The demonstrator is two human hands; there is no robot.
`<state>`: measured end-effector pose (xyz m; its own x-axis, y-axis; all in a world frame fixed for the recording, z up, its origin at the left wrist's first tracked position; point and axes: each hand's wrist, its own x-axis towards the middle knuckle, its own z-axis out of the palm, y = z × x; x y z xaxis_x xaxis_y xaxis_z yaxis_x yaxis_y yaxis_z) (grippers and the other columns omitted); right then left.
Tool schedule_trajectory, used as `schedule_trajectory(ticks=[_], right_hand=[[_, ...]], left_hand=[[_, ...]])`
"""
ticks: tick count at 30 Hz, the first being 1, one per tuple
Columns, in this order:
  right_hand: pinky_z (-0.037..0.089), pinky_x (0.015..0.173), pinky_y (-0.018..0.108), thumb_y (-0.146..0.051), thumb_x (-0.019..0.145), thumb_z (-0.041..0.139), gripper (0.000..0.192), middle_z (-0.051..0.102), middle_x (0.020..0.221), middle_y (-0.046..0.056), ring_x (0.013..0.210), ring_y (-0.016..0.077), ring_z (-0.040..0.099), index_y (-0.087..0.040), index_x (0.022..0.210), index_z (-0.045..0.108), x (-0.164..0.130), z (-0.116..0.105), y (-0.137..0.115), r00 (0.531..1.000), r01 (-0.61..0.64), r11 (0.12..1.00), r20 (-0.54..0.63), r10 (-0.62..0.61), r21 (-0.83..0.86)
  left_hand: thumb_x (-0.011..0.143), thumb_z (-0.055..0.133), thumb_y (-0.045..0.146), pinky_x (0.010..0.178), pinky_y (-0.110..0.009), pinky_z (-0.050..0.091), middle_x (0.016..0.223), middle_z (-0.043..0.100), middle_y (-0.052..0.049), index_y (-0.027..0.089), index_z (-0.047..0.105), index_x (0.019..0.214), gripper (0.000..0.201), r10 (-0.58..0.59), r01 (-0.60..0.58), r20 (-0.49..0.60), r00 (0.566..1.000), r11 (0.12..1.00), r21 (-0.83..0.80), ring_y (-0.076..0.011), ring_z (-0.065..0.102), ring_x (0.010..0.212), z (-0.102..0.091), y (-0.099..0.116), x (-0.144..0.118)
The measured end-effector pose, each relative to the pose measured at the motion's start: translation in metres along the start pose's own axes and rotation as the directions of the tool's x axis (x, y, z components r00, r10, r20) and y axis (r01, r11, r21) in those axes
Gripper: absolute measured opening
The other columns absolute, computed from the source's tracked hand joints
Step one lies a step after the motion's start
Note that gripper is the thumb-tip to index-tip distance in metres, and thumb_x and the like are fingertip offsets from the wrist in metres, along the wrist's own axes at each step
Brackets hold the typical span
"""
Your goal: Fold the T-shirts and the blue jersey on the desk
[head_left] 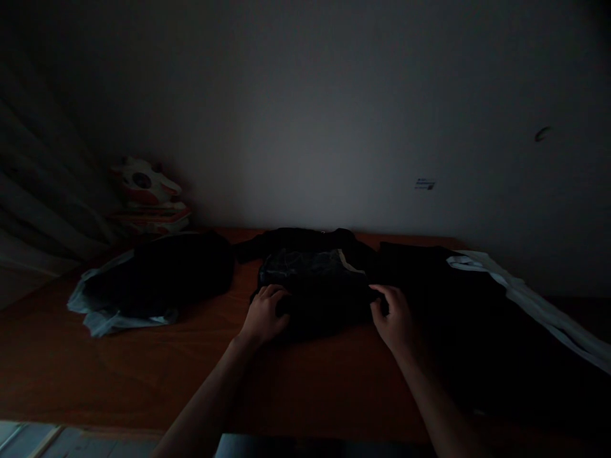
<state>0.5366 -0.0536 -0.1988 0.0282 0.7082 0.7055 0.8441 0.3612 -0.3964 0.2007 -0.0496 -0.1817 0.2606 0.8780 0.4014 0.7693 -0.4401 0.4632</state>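
A dark folded garment (315,280) lies in the middle of a reddish-brown wooden table (119,369). My left hand (264,315) rests on its near left edge with the fingers curled over the cloth. My right hand (394,318) grips the near right edge, thumb and fingers pinched on the fabric. The room is very dim and details of the garment are hard to make out.
A dark pile of clothes on pale fabric (153,283) lies at the left. More dark clothing with a white piece (520,296) covers the table's right side. A red and white object (146,194) stands by the wall at the back left, beside a curtain (33,191).
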Motion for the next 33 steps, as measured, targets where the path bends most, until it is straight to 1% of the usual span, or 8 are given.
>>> schedule_trajectory(ticks=[3,6,9,13,18,21,26,33], right_hand=[[0.05,0.095,0.043,-0.018,0.09,0.048,0.034,0.065,0.115,0.01,0.107,0.0262,0.061,-0.027,0.114,0.07,-0.003,-0.006,-0.006,0.995,0.065,0.994,0.079,-0.058,-0.092],[0.049,0.093,0.045,-0.025,0.089,0.054,0.027,0.066,0.113,0.01,0.105,0.0277,0.062,-0.026,0.11,0.072,-0.009,-0.009,-0.017,0.984,0.12,0.981,0.151,-0.096,-0.156],[0.049,0.091,0.048,-0.045,0.082,0.067,0.037,0.066,0.115,0.014,0.106,0.0329,0.062,-0.022,0.111,0.07,-0.014,-0.011,-0.028,0.983,0.119,0.973,0.161,-0.088,-0.196],[0.049,0.09,0.05,-0.054,0.074,0.073,0.051,0.065,0.119,0.016,0.109,0.0361,0.062,-0.02,0.112,0.067,-0.022,-0.011,-0.032,0.979,0.112,0.969,0.19,-0.07,-0.22],[0.052,0.087,0.045,-0.036,0.088,0.06,0.021,0.066,0.113,0.012,0.103,0.03,0.064,-0.024,0.104,0.067,-0.038,-0.008,-0.025,0.986,0.073,0.982,0.159,-0.046,-0.172],[0.051,0.091,0.046,-0.029,0.092,0.054,0.02,0.065,0.117,0.012,0.108,0.0298,0.063,-0.026,0.105,0.068,-0.044,-0.015,-0.029,0.993,0.058,0.987,0.115,-0.041,-0.15],[0.05,0.088,0.05,-0.037,0.092,0.056,0.025,0.069,0.113,0.014,0.102,0.0326,0.065,-0.025,0.11,0.069,-0.047,-0.028,-0.037,1.0,0.005,0.99,0.016,-0.003,-0.138],[0.056,0.079,0.043,-0.048,0.099,0.045,0.034,0.076,0.105,0.013,0.092,0.0282,0.072,-0.024,0.113,0.064,-0.066,-0.03,-0.039,0.992,-0.117,0.993,0.047,0.117,0.007]], left_hand=[[0.07,0.054,0.019,0.097,-0.04,0.051,0.109,0.072,-0.006,0.023,0.073,0.102,0.037,-0.034,0.011,-0.129,0.991,0.984,-0.176,-0.0261,0.066,0.105,-0.015,0.002,-0.001],[0.085,0.047,0.027,0.088,-0.034,0.054,0.1,0.074,-0.005,0.021,0.07,0.105,0.032,-0.209,0.122,-0.251,0.945,0.939,-0.322,-0.0228,0.068,0.095,-0.034,0.001,-0.009],[0.094,0.04,0.032,0.081,-0.031,0.055,0.096,0.073,-0.006,0.02,0.066,0.107,0.032,-0.257,0.157,-0.235,0.937,0.914,-0.375,-0.0213,0.068,0.089,-0.044,0.0,-0.026],[0.098,0.042,0.037,0.089,-0.038,0.054,0.105,0.071,-0.008,0.023,0.059,0.115,0.028,-0.17,0.139,-0.122,0.978,0.963,-0.229,-0.0242,0.068,0.097,-0.037,0.004,-0.055],[0.085,0.065,0.047,0.104,-0.059,0.043,0.119,0.064,-0.014,0.022,0.052,0.127,0.051,0.012,-0.013,0.04,0.999,1.0,0.028,-0.0345,0.059,0.114,-0.022,0.012,-0.066],[0.085,0.062,0.036,0.1,-0.063,0.043,0.119,0.061,-0.013,0.022,0.048,0.133,0.052,-0.05,0.049,0.013,0.999,0.993,0.108,-0.0349,0.056,0.113,-0.019,0.013,-0.063],[0.073,0.058,0.016,0.096,-0.056,0.045,0.122,0.057,-0.012,0.023,0.051,0.131,0.059,-0.065,0.066,-0.009,0.998,0.992,0.108,-0.0331,0.053,0.113,-0.024,0.013,-0.06],[0.079,0.055,0.02,0.099,-0.055,0.044,0.119,0.057,-0.011,0.023,0.052,0.128,0.05,-0.18,0.187,-0.145,0.973,0.982,0.036,-0.0313,0.053,0.11,-0.028,0.011,-0.061]])
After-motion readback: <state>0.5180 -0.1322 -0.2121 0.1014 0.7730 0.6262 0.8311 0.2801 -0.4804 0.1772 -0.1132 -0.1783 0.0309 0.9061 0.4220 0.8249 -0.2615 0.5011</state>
